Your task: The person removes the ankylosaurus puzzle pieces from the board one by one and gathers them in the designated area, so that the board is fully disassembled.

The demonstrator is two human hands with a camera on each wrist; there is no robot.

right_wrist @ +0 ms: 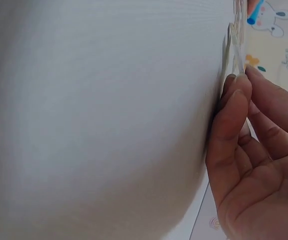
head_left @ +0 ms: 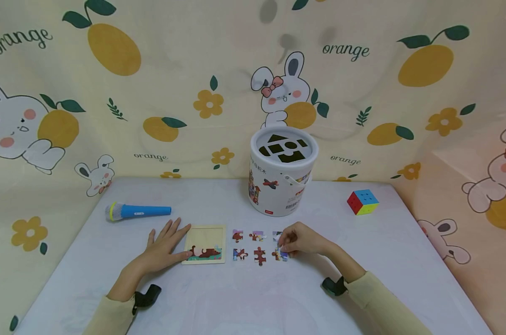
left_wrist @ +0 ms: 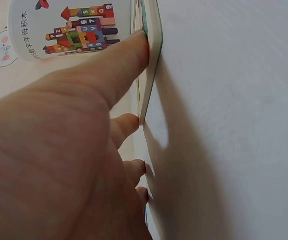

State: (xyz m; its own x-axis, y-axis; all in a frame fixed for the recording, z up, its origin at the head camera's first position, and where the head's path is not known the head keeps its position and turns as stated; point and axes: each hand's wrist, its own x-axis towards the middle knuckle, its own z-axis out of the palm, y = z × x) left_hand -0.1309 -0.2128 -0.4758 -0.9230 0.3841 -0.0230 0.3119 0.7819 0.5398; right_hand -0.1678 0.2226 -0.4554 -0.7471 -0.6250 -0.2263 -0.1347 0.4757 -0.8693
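Note:
My left hand (head_left: 165, 249) lies with spread, straight fingers at the left side of a wooden puzzle tray (head_left: 225, 242). Its thumb (left_wrist: 126, 57) presses on the tray's near left edge. Part of a brown and green picture fills the tray's lower half. To the right, my right hand (head_left: 303, 239) pinches a jigsaw piece (head_left: 283, 255) at the lower right of a group of loose pieces; in the right wrist view this piece (right_wrist: 238, 52) shows as a thin tilted edge at the fingertips. Another piece (head_left: 276, 236) is partly hidden behind the fingers.
Between tray and right hand lie more pieces, among them a brown one (head_left: 259, 256). Behind them stands a white lidded bucket (head_left: 273, 190) with shaped holes. A blue toy microphone (head_left: 145, 211) lies at back left, a puzzle cube (head_left: 363, 202) at back right. A printed cloth hangs behind.

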